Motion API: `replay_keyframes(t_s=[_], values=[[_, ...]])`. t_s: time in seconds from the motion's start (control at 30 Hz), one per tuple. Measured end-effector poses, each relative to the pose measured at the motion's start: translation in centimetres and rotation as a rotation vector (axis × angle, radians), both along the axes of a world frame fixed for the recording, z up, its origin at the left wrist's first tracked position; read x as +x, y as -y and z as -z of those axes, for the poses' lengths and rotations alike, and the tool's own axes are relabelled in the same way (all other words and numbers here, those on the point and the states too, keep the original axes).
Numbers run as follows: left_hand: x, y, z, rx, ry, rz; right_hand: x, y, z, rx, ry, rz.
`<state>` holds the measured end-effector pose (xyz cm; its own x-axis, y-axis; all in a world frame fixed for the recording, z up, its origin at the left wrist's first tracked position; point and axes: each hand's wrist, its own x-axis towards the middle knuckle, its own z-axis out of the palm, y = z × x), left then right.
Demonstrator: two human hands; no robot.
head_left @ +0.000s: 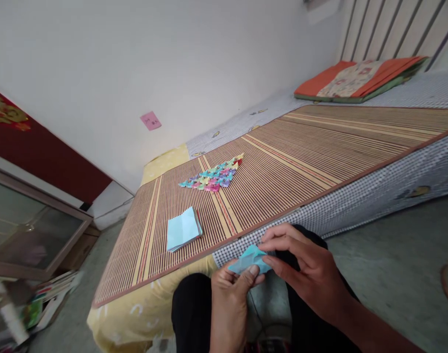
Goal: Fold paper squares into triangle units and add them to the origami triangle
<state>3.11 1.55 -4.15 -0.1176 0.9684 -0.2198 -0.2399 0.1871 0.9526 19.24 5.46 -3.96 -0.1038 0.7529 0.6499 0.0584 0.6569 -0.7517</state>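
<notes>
Both my hands hold a small light-blue folded paper piece [250,259] just below the bed's near edge, over my lap. My left hand [231,289] pinches its lower left part with thumb and fingers. My right hand [305,269] grips its right side, fingers pressed along the top fold. On the striped bamboo mat [301,166] lies a stack of light-blue square papers [183,229], and farther back a triangular patch of several small colourful folded pieces [213,177].
The mat covers a bed with checkered and yellow sheets [356,203]. A folded orange blanket [356,78] lies at the far end by a radiator. A pink note [151,120] sticks on the white wall. A glass-door cabinet [29,230] and piled books [43,304] stand at left.
</notes>
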Motion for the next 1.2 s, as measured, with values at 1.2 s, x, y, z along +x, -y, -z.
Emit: replay_keyframes(t_s=[1.2], values=[[0.8, -0.3, -2.0, -0.118, 0.336, 0.018, -0.5, 0.2, 1.2, 0.356, 0.291, 0.163]])
